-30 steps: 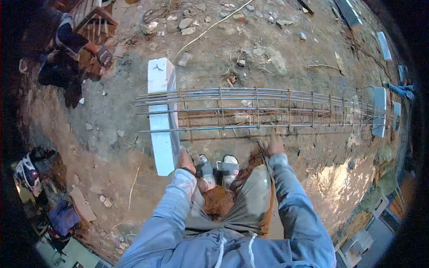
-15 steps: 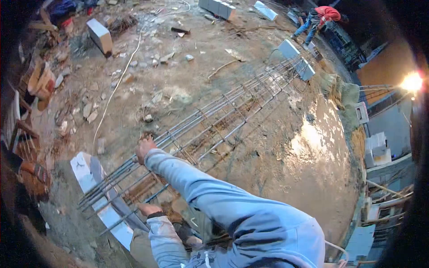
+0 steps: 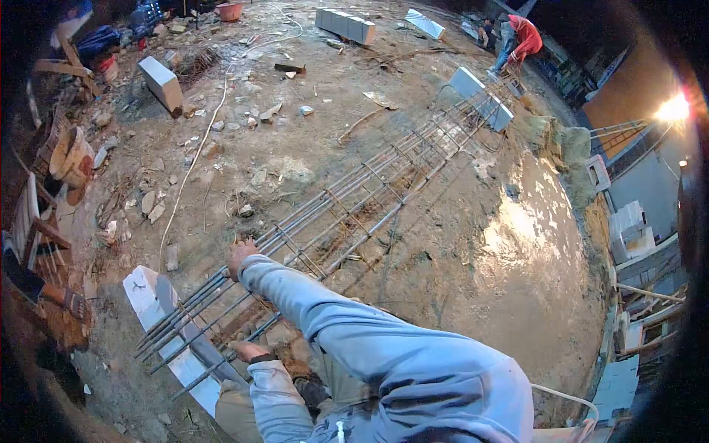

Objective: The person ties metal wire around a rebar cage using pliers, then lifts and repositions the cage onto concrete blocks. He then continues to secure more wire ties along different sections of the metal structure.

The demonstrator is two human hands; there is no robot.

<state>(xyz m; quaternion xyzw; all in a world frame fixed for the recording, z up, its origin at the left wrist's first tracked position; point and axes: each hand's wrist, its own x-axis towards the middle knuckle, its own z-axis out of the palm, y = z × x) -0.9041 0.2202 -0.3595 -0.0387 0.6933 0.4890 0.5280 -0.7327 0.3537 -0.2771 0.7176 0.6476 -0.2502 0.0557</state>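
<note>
Rebar cage [image 3: 403, 201]: long axis near-left to far-right. Right hand [image 3: 241, 260] at far-side bars, left hand [image 3: 247, 350] beside near bar; finger closure unclear.

so there's just one cam, worn on the head, looking forward and steeply down past the wearer's own sleeves [image 3: 325, 295], super wide, with far ground [image 3: 443, 52] up top.

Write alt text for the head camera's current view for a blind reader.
A person's right hand and left hand at the near end of a rebar cage lying across white blocks on muddy ground; beyond, someone in red stoops.
</note>
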